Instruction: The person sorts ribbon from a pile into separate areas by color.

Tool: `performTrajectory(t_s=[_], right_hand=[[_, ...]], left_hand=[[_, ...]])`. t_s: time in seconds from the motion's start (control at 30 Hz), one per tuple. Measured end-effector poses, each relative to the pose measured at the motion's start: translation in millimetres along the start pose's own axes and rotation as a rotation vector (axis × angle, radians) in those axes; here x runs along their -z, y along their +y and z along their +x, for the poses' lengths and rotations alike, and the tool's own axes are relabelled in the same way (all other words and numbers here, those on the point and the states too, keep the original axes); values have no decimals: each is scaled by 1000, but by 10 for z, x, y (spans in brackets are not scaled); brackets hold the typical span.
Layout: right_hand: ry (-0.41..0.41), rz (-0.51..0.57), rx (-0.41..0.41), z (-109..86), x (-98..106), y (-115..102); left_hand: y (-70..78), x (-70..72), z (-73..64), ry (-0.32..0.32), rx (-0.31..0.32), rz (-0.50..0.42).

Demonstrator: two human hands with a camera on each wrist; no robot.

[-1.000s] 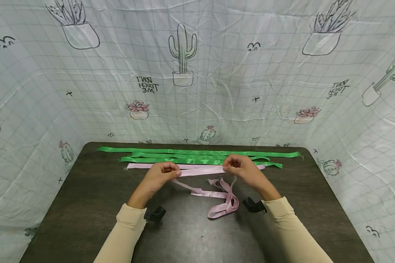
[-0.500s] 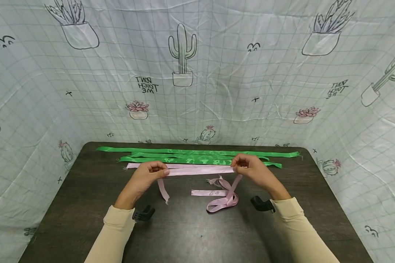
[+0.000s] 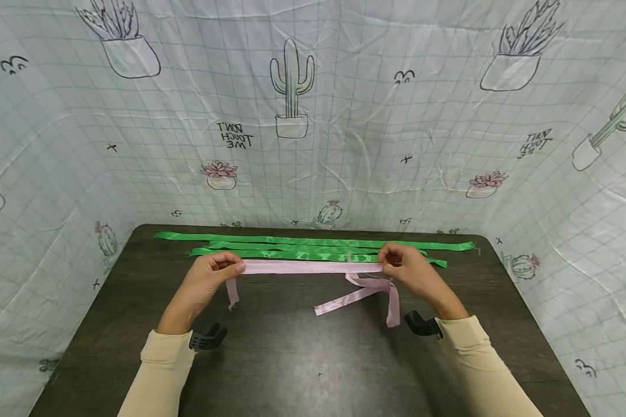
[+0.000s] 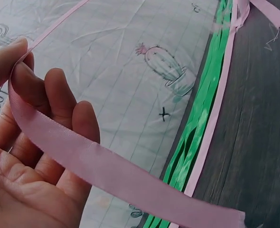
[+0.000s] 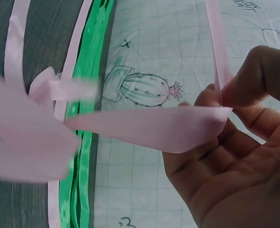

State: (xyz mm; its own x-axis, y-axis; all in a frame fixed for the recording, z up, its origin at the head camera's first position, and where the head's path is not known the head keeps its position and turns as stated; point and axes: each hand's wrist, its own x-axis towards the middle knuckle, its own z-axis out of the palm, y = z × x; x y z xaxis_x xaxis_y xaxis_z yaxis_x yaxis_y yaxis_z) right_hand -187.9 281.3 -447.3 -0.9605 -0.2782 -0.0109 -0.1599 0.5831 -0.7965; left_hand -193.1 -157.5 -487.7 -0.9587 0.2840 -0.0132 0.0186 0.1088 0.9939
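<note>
A pink ribbon point(image 3: 313, 267) is stretched level between both hands over the table. My left hand point(image 3: 208, 281) pinches it between thumb and forefinger, and a short tail point(image 4: 116, 171) hangs from there across the fingers in the left wrist view. My right hand point(image 3: 409, 275) pinches it farther along. Below the right hand dangles the rest of the ribbon, looped and tangled, with one loose end point(image 3: 339, 302) pointing left. In the right wrist view a folded length point(image 5: 154, 128) droops from the right fingertips. Another pink ribbon point(image 4: 208, 128) lies on the table, mostly hidden behind the held one in the head view.
Several green ribbons point(image 3: 313, 242) lie side by side along the back of the dark table point(image 3: 313, 359). A white cactus-print cloth point(image 3: 344, 145) hangs behind and at both sides. Black wrist-worn devices point(image 3: 208, 337) jut inward from the sleeves.
My hands have spread apart, the left moving left most, lengthening the taut stretch. The left tail has shortened. The tangled part, earlier on the table, now hangs higher beneath the right hand.
</note>
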Motion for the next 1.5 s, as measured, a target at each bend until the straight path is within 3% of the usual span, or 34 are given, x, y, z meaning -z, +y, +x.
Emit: performTrajectory(t_s=[0.13,0.37,0.63,0.9,1.5], right_hand=[[22,-46,11,-17,9,7],[58,-151,-9,-83,68,24],[89,-193,-32,-176,211,63],[118,-219,-63,-278,324,144],[167,-62,-67,-471,558,342]], left_hand=[[9,64,-36,19,-5,5],[-13,168,-67,49,38,-10],[-15,311,-156,97,60,11],[-53,461,-254,145,77,-119],[-178,728,-417,208,6,-297]])
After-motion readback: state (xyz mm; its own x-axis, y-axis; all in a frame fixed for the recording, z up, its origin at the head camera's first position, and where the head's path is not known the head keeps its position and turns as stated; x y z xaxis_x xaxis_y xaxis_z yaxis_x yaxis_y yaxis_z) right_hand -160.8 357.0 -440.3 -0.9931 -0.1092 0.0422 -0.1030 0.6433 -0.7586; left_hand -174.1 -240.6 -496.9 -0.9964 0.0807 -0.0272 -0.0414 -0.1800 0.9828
